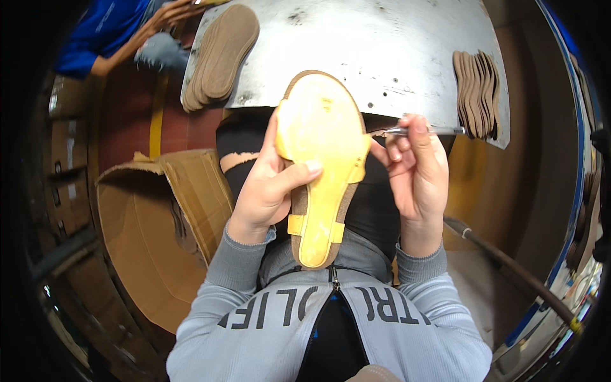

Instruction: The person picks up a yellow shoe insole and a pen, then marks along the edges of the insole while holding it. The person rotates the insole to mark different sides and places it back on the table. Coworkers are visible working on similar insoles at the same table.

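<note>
A yellow-coated sandal upper on a brown insole (323, 146) is held upright before me, its wide toe end pointing away and its heel toward my chest. Folded yellow strap ends lie along its edges. My left hand (270, 184) grips its left side, thumb across the yellow face. Pinched in my right hand (417, 169) is a thin silver pen-like tool (423, 130). Its tip points left, near the sandal's right edge by the strap, and my fingertips there come close to that edge. Whether they touch it I cannot tell.
Beyond my lap stands a worn metal table (331, 38). A stack of brown insoles (224, 54) lies at its left, another row of insoles (476, 95) at its right. An opened cardboard box (146, 242) sits at my left. A co-worker's blue sleeve (105, 32) shows at upper left.
</note>
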